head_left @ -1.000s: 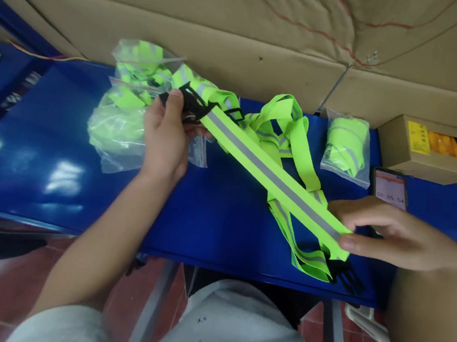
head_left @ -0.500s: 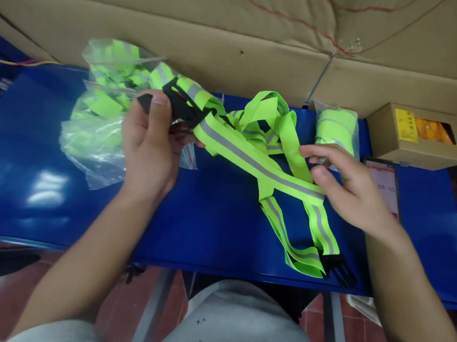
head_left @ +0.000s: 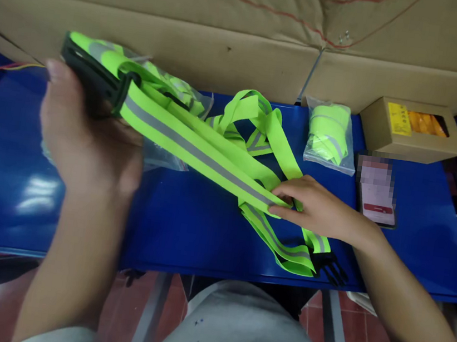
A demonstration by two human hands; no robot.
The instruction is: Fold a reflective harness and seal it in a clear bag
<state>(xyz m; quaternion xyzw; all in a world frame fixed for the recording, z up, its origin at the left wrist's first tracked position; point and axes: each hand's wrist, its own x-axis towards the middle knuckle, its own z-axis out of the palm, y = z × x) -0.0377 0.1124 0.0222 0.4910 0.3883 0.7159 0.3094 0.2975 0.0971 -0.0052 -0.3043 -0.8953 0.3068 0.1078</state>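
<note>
A neon green strap harness with a grey reflective stripe [head_left: 197,153] stretches across the blue table [head_left: 187,227]. My left hand [head_left: 84,143] is raised at the left, closed on the strap's black buckle end [head_left: 93,77]. My right hand [head_left: 312,207] pinches the strap near its middle, low on the table. The harness's other loops [head_left: 256,121] lie behind. A second black buckle [head_left: 331,266] rests near the table's front edge.
Bagged green straps [head_left: 328,135] lie at the back right, more bags [head_left: 172,88] behind my left hand. A phone [head_left: 376,190] lies right of my right hand. A small cardboard box [head_left: 410,130] stands at the far right. Large cardboard boxes [head_left: 246,33] line the back.
My left hand has lifted the buckle end up and to the left. My right hand slid left along the strap and came down onto the table.
</note>
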